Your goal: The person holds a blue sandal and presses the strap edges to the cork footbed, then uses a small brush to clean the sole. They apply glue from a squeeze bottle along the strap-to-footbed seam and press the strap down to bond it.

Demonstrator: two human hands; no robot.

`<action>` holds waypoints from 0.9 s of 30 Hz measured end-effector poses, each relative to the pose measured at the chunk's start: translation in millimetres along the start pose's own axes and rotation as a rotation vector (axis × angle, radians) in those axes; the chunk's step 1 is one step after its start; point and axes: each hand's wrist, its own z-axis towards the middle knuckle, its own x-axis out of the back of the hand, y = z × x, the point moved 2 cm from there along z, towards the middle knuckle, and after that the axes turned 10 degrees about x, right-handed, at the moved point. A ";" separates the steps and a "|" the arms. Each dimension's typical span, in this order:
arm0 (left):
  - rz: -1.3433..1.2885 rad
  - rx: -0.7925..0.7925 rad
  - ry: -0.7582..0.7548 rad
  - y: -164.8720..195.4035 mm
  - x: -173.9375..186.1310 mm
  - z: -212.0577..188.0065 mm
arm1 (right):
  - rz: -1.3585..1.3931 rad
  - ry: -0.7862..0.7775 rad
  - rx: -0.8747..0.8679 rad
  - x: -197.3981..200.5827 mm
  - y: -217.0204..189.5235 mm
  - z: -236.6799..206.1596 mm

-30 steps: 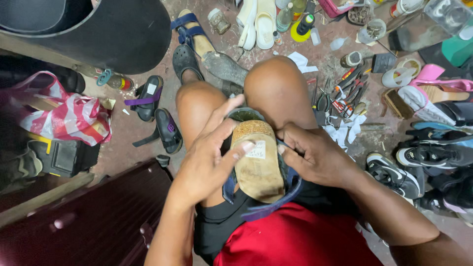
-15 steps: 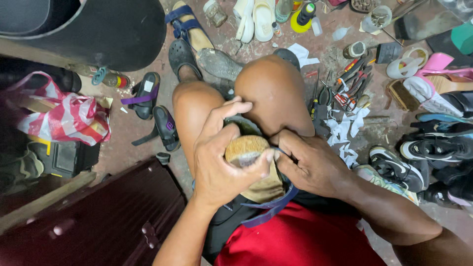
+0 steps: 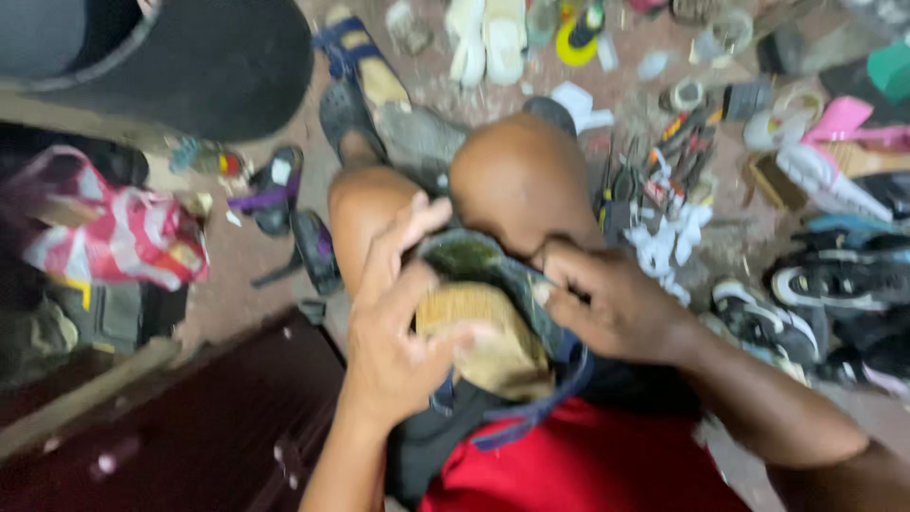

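A worn sandal [image 3: 479, 327] with a tan insole and dark blue straps rests in my lap, just behind my bare knees [image 3: 517, 175]. My left hand [image 3: 398, 332] wraps its left side, thumb lying across the insole. My right hand [image 3: 611, 303] grips the right edge and the strap, fingers curled. The sandal's front end points away from me, and its dark greenish toe part shows between my hands. The picture is blurred by motion.
Loose sandals [image 3: 289, 190] and shoes [image 3: 834, 275] lie on the dirt floor around my legs. Small tools and scraps [image 3: 664, 180] lie to the right of my knees. A dark red case [image 3: 190, 427] stands at lower left, a red-and-white bag [image 3: 123, 232] at left.
My left thumb has slid over the insole and both hands have closed tighter on the sandal, which now sits folded inward between them. The view has shifted slightly.
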 end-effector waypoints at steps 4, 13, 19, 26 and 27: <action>-0.088 0.153 -0.075 -7.0 2.1 -0.2 | 0.056 -0.066 0.139 3.8 3.4 3.6; 0.033 0.168 0.001 3.7 1.9 -5.0 | 0.125 -0.091 0.054 2.5 14.5 -2.3; 0.028 0.202 0.066 3.7 -4.6 -10.0 | 0.187 -0.172 -0.073 7.2 16.2 -4.6; 0.002 0.231 -0.042 5.2 2.1 -2.3 | 0.528 -0.289 0.132 23.4 -7.2 -0.4; 0.027 0.221 -0.040 7.7 2.8 -0.7 | 0.509 -0.251 0.180 24.4 -12.1 1.2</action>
